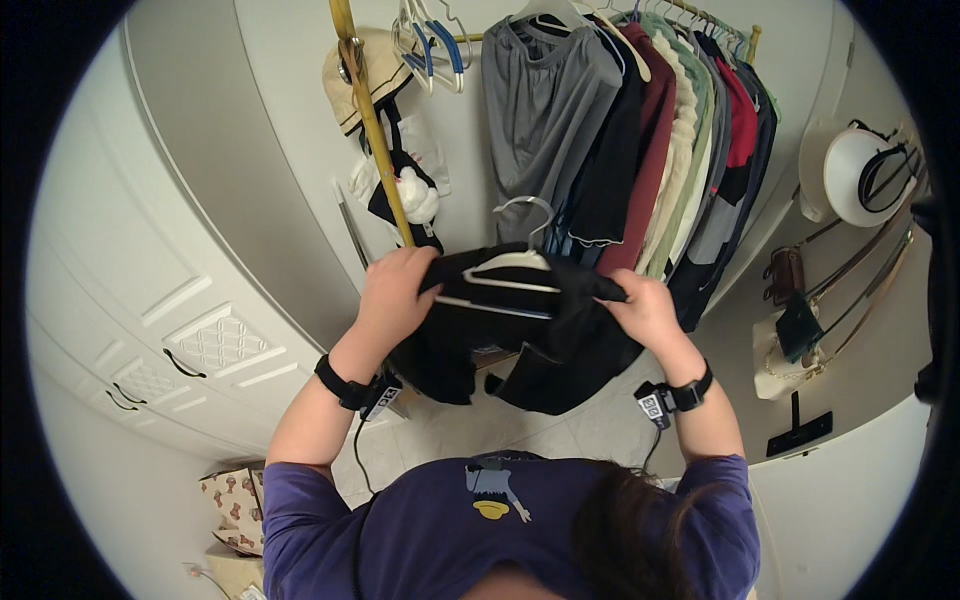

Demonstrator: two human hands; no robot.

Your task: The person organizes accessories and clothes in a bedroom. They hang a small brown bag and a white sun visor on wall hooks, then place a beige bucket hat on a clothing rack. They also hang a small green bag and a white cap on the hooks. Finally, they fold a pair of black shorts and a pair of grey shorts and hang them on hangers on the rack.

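Note:
A black garment (592,360) hangs spread between my two hands in front of my chest. My left hand (401,289) grips its left shoulder, and my right hand (637,304) pinches the shoulder on the right. Inside the garment is a white clothes hanger (517,261); its metal hook points up and away from me, free of the rail. Behind it, a gray gathered garment (540,112) and a black garment with a pale hem edge (615,172) hang on the clothes rack.
A bamboo-coloured rack post (382,165) stands at left, with a beige hat (367,75) and blue-and-white hangers (435,52) near it. White cabinets (225,300) line the left. Bags and a white visor (859,176) hang at right. A patterned bag (234,502) sits lower left.

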